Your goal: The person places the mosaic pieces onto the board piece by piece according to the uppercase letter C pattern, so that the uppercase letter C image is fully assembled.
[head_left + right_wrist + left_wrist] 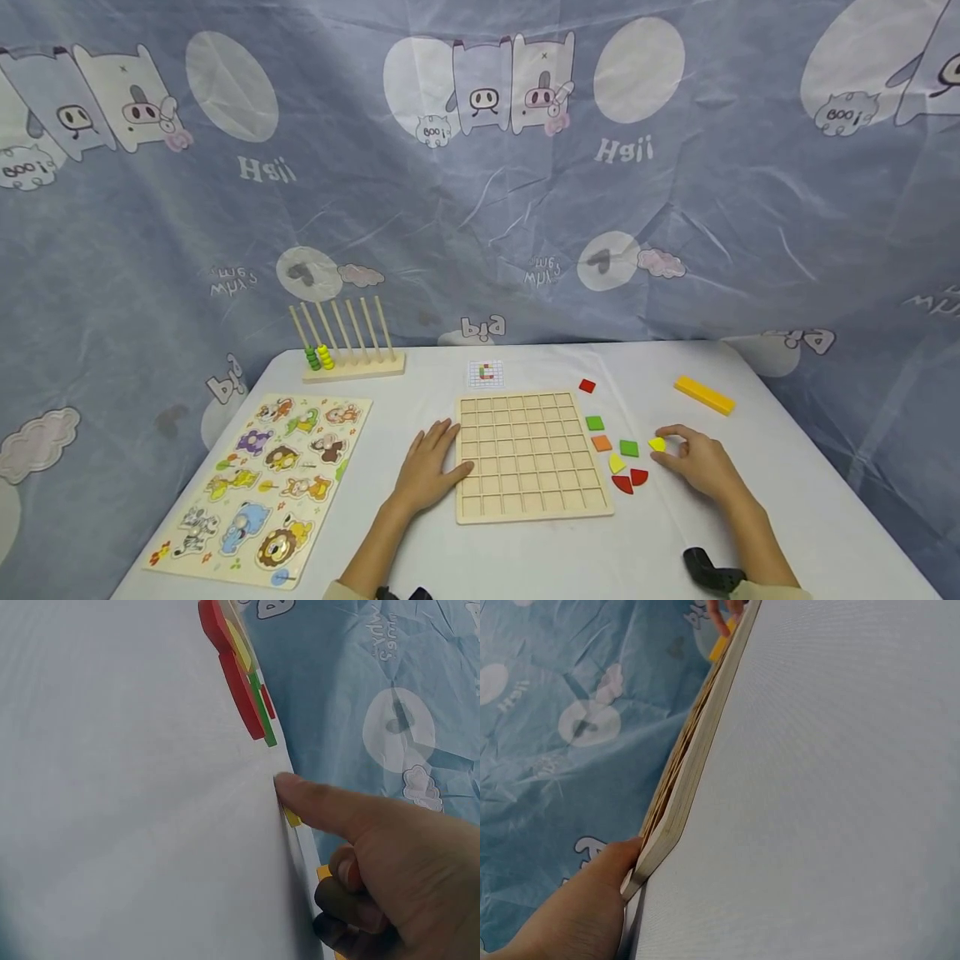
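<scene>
My left hand (431,471) rests at the left edge of a square wooden grid board (525,457), fingers straight and spread, thumb on the rim. In the left wrist view the thumb (611,862) touches the board's corner. My right hand (705,467) pinches a yellow fan-shaped piece (657,445) between thumb and index finger, at table height right of the board. Between hand and board lie another yellow piece (617,463), green squares (628,449), an orange square (602,443) and red quarter-circle pieces (622,484). A red square (587,386) lies farther back.
A small pattern card (486,374) lies behind the board. On the left are an animal peg puzzle (258,483) and a bead rack (354,367) with green and yellow beads. A yellow-orange bar (705,395) lies at the back right. A patterned cloth hangs behind the white table.
</scene>
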The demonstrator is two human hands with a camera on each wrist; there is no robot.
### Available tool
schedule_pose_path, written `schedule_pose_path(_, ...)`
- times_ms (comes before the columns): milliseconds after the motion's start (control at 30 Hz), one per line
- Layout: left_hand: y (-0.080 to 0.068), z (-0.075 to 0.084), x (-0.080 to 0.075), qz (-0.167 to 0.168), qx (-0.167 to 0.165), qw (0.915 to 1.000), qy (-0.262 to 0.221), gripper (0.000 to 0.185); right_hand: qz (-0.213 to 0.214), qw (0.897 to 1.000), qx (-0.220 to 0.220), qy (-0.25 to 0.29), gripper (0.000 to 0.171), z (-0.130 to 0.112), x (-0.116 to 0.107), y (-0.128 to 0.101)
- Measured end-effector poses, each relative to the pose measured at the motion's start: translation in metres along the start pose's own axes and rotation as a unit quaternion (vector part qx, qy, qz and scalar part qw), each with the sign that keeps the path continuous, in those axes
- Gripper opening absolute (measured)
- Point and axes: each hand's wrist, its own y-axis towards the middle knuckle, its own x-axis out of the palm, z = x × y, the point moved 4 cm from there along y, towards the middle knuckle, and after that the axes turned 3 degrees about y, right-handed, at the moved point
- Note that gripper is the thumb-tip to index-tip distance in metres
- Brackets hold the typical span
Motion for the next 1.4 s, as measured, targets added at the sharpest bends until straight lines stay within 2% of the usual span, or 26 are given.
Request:
schedule_pose_path(233, 0.000, -0.001, 0.002, -0.007, -0.009, 0.9999, 0.000, 0.072, 0.002, 1.000, -0.004, 0.004, 0.041, 0.007, -0.001, 0.003)
schedule_pose_path(633, 0.002, -0.001, 0.000, -0.001, -0.005, 1.0000, 0.001, 0.071, 0.019, 1.000, 0.004, 0.002, 0.047, 0.011, -0.003, 0.007)
schedule_pose_path(933, 0.000, -0.001, 0.001, -0.004, -0.010, 0.9999, -0.007, 0.071, 0.022, 1.000, 0.010, 0.000, 0.039, 0.013, 0.002, 0.006)
schedule_pose_path(1233, 0.000, -0.003, 0.001, 0.001, -0.010, 0.9999, -0.008, 0.070, 0.033, 0.999, -0.016, 0.014, 0.039, 0.011, 0.001, 0.008)
schedule_pose_path(1400, 0.000, -0.003, 0.002, 0.002, -0.006, 0.9999, -0.010, 0.069, 0.041, 0.998, -0.036, 0.034, 0.038, -0.001, -0.003, 0.009)
